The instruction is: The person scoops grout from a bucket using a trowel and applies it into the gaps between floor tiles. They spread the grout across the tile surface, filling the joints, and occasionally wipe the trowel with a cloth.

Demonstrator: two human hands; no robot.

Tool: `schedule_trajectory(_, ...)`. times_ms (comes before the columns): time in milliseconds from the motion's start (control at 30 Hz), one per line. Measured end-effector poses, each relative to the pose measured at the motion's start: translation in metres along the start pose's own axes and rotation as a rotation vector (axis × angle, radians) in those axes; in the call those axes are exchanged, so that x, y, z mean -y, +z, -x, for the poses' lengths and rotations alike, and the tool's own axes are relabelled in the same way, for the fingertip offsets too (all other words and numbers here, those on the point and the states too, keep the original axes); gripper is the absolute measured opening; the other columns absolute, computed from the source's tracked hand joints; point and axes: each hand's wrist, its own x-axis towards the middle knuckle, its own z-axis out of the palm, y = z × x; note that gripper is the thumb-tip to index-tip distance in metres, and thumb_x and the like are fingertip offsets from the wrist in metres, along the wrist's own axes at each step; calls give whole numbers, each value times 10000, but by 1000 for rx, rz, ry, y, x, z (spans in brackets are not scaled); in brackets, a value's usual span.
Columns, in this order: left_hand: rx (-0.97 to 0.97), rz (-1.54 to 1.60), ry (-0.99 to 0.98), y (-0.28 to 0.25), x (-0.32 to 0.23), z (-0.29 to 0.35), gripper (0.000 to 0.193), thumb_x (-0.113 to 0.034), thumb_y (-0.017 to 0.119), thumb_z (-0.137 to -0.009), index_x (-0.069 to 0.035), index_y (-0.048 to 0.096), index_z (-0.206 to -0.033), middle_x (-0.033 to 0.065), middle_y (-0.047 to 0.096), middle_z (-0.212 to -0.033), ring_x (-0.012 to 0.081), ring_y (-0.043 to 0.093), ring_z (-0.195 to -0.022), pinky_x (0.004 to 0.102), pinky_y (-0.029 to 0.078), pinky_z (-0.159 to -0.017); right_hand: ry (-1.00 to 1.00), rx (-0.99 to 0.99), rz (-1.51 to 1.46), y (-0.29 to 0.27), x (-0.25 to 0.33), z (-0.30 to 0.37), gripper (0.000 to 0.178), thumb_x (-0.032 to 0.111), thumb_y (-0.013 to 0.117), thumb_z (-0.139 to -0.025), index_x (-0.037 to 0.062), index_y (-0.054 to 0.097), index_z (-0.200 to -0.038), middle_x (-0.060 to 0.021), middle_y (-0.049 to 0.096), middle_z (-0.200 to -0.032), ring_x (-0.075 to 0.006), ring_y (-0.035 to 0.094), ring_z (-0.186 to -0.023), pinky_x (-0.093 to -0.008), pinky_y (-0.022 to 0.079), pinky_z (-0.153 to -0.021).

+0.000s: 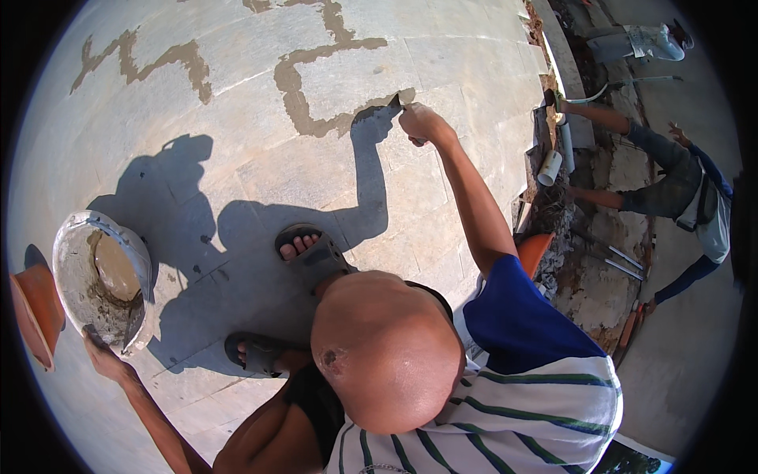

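Observation:
My right hand point(421, 125) is stretched out to the far middle, its fingers closed round a small trowel. The dark blade of the trowel point(397, 103) touches the paving at the end of a wet mortar strip point(296, 99). At the left, my left hand point(109, 362) grips the near lower rim of a pale, mortar-stained bucket point(137, 243). The bucket is tilted, and grey-brown wet mortar point(117, 267) shows inside it. Part of the left fingers is hidden by the bucket.
More mortar strips point(162, 63) zigzag over the light paving slabs point(442, 63). An orange-brown bowl-like thing point(35, 308) lies left of the bucket. My bent knee point(387, 347) and sandals point(316, 259) are close by. At right run rubble, a white pipe point(550, 168) and two other people point(675, 178).

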Motion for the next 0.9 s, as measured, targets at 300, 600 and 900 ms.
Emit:
schedule_trajectory(300,-11,84,-40,3,4,-2,476,-271,422,-968,62,468,-1304,146,466,-1356,253,434,-1253,356,321,-1068,-261,-615,-203,24,-88,28,458,202,513,-906,107,452,-1351,-175,662,-969,-278,663,-838,-366,511,-731)
schedule_trajectory(600,5,21,-1,-9,10,-9,462,-263,438,-964,56,485,-1294,135,479,-1343,248,443,-1243,354,323,-1064,-156,-494,-180,57,-103,-2,460,168,485,-897,105,435,-1350,-229,571,-1165,-399,568,-1039,-426,478,-868)
schedule_trajectory(900,-32,66,-35,-12,3,-7,455,-257,440,-968,56,483,-1296,131,481,-1339,249,459,-1223,362,340,-1051,66,-317,-382,-19,-85,12,436,230,475,-905,88,503,-1316,-48,504,-569,-129,477,-422,-320,394,-375)
